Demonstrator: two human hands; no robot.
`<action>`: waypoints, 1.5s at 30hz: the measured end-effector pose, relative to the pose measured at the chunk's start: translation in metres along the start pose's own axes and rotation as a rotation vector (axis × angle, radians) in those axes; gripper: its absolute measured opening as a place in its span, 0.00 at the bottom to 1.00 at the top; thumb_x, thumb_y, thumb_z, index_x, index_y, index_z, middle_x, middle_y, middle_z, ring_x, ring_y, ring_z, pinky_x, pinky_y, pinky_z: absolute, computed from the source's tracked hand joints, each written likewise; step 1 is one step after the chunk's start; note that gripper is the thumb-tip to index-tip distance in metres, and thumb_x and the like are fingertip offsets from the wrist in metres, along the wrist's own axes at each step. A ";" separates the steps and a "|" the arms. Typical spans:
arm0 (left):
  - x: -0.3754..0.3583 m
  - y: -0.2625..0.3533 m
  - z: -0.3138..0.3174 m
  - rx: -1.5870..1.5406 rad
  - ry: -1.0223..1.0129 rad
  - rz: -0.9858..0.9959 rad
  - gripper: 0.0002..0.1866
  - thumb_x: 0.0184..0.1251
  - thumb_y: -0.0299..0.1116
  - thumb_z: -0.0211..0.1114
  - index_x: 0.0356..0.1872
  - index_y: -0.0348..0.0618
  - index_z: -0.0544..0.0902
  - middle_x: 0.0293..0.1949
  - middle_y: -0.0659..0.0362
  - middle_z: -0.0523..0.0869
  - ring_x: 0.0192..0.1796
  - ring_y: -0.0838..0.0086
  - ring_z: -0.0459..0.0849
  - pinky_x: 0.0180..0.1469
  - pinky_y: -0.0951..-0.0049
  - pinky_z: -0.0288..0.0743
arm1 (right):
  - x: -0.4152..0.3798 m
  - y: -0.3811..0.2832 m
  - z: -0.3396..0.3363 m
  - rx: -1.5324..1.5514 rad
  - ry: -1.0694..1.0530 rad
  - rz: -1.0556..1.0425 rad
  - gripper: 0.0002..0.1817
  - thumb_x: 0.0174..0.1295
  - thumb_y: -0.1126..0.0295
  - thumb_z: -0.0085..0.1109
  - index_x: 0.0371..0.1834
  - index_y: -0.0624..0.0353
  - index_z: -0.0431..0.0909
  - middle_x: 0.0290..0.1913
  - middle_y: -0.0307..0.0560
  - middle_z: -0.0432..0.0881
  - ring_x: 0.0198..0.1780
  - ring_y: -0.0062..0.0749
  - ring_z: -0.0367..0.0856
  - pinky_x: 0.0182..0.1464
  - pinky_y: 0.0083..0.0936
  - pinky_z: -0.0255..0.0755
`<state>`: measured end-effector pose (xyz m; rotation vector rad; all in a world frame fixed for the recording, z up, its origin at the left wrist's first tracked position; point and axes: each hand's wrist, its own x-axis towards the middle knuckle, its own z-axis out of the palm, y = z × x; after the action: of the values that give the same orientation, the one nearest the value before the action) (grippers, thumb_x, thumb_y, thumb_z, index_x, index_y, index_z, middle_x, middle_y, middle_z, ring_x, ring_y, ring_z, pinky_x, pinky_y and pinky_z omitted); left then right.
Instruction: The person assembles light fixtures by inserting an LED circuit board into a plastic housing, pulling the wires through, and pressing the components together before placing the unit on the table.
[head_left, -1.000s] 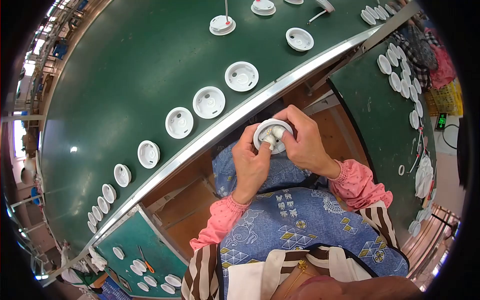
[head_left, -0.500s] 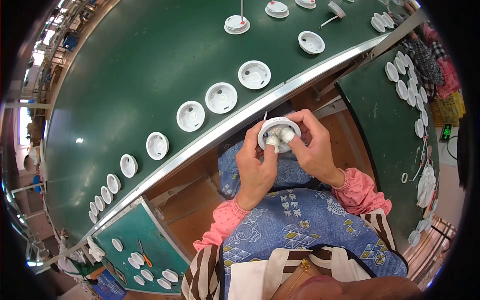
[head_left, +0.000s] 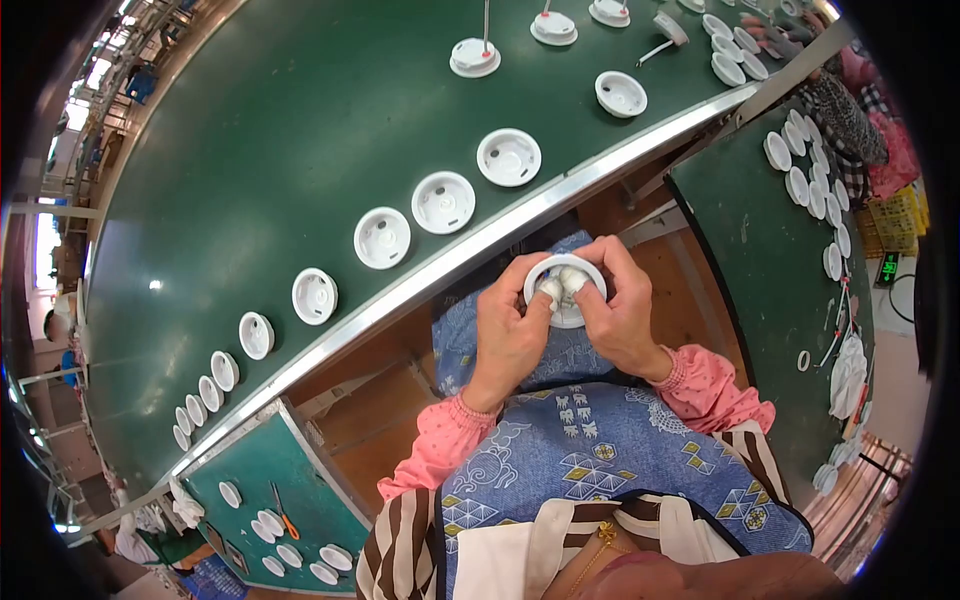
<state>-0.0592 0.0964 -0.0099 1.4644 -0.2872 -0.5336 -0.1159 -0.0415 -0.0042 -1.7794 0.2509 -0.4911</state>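
Observation:
My left hand [head_left: 512,328] and my right hand [head_left: 622,315] hold one white round plastic housing [head_left: 569,319] between them, above my lap. Fingers wrap its outer wall from both sides. Both thumbs, in white coverings, press down inside the open bowl. Small bits, some bluish, show near the thumbs, but I cannot make out what they are. Closest on the green bench stand similar white housings, one with slots in its floor [head_left: 443,203] and another to its right [head_left: 509,157].
A metal bench edge [head_left: 540,200] runs diagonally ahead. Housings with upright rods [head_left: 474,58] stand farther back. Orange-handled scissors [head_left: 290,525] lie lower left among white caps. Several housings and a white cloth [head_left: 849,375] occupy the right-hand table. A co-worker's hand [head_left: 775,40] is upper right.
The held housing has tipped so its open side faces me more directly; both thumbs stay inside. A co-worker's hand and more white housings now show at upper right.

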 end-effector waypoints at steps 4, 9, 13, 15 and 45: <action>-0.003 0.007 0.002 -0.016 -0.002 0.100 0.19 0.69 0.20 0.59 0.61 0.35 0.79 0.46 0.57 0.86 0.46 0.78 0.83 0.49 0.76 0.77 | 0.003 -0.002 0.003 0.136 0.014 0.060 0.09 0.59 0.83 0.56 0.42 0.66 0.78 0.37 0.44 0.83 0.38 0.22 0.82 0.42 0.22 0.76; -0.013 0.017 -0.034 -0.009 -0.146 0.083 0.21 0.75 0.26 0.55 0.67 0.38 0.77 0.51 0.57 0.86 0.54 0.77 0.81 0.56 0.74 0.76 | 0.013 -0.003 -0.016 0.157 -0.122 0.144 0.11 0.59 0.81 0.53 0.44 0.66 0.78 0.39 0.40 0.82 0.42 0.18 0.79 0.46 0.21 0.76; -0.017 0.025 -0.052 0.639 -0.016 0.505 0.21 0.59 0.20 0.57 0.55 0.40 0.82 0.52 0.48 0.85 0.57 0.54 0.81 0.61 0.58 0.67 | 0.020 -0.004 -0.010 0.350 -0.318 0.265 0.12 0.57 0.78 0.54 0.44 0.64 0.78 0.40 0.37 0.81 0.41 0.18 0.78 0.45 0.18 0.74; -0.018 0.007 -0.051 0.378 -0.085 0.435 0.15 0.61 0.19 0.56 0.49 0.35 0.81 0.40 0.48 0.83 0.45 0.54 0.83 0.50 0.58 0.74 | 0.026 -0.004 -0.001 0.388 -0.426 0.319 0.12 0.57 0.77 0.55 0.45 0.63 0.78 0.40 0.37 0.80 0.41 0.17 0.77 0.46 0.17 0.72; -0.055 0.018 -0.116 0.286 0.281 0.267 0.09 0.70 0.20 0.58 0.45 0.34 0.85 0.35 0.54 0.87 0.32 0.69 0.83 0.36 0.70 0.76 | 0.062 -0.018 0.118 0.358 -0.866 0.043 0.17 0.75 0.56 0.59 0.43 0.62 0.79 0.34 0.37 0.80 0.34 0.15 0.76 0.36 0.18 0.71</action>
<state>-0.0457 0.2243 0.0038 1.7224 -0.3394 -0.0684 -0.0090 0.0404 0.0018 -1.4772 -0.3839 0.2768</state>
